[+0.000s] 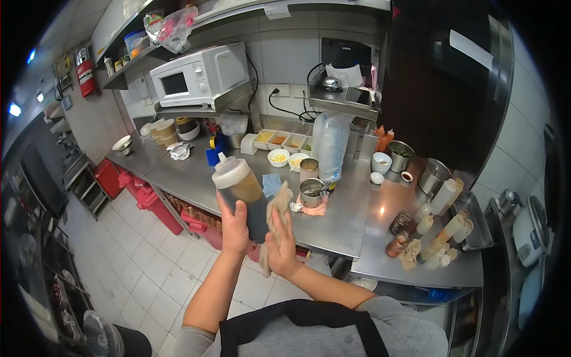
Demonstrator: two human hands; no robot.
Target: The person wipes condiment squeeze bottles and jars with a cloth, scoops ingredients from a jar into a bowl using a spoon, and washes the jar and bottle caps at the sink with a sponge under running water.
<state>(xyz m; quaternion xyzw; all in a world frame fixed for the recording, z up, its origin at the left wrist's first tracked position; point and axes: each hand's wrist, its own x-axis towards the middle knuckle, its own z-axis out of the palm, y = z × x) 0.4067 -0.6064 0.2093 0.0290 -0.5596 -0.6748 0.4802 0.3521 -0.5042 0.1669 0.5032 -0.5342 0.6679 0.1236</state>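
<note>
A large squeeze bottle (242,189) with a pale nozzle cap and dark contents is held up in front of me, tilted slightly left. My left hand (234,229) grips its lower left side, thumb across the front. On the bottle's other side, my right hand (282,243) holds a beige cloth (277,208) close against it. Part of the cloth hangs below that hand. Behind it on the steel counter (196,169) lie a blue cloth (272,185) and a metal pot (311,193) standing on a pink cloth.
Two white bowls (278,157) of chopped food sit before a row of topping containers (277,140). Several squeeze bottles (445,196) and jars (397,244) crowd the right counter. A microwave (202,74) rests on a shelf above. Red bins (156,205) stand beneath the counter.
</note>
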